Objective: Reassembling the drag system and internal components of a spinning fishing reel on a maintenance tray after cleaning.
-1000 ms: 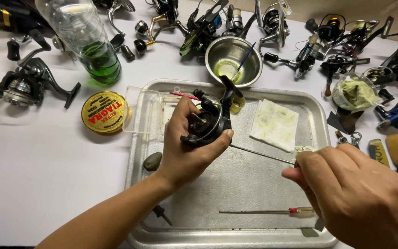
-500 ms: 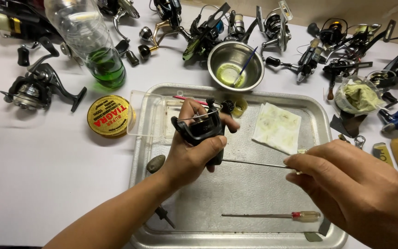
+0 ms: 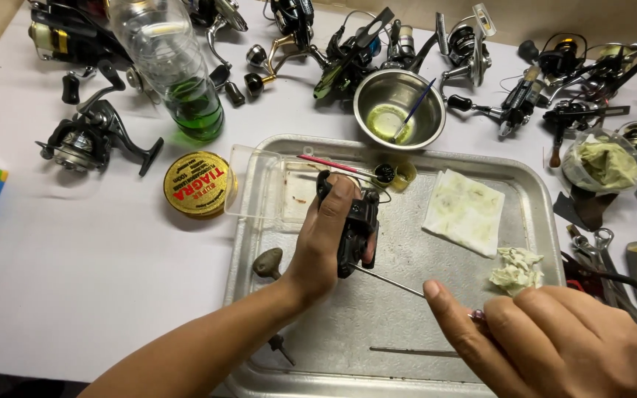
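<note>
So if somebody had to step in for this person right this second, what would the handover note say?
Left hand: grips a black fishing reel body above the metal tray.
Right hand: pinches a thin metal rod whose tip meets the underside of the reel body.
In the tray: a stained folded cloth, a crumpled wad, a second thin tool near the front edge, and a clear plastic box over the back left corner.
Behind the tray: a steel bowl with a brush in it.
Done: the reel body is in hand with the rod at it.
Left: whatever goes on inside the body; the pictures do not show how far that is.
</note>
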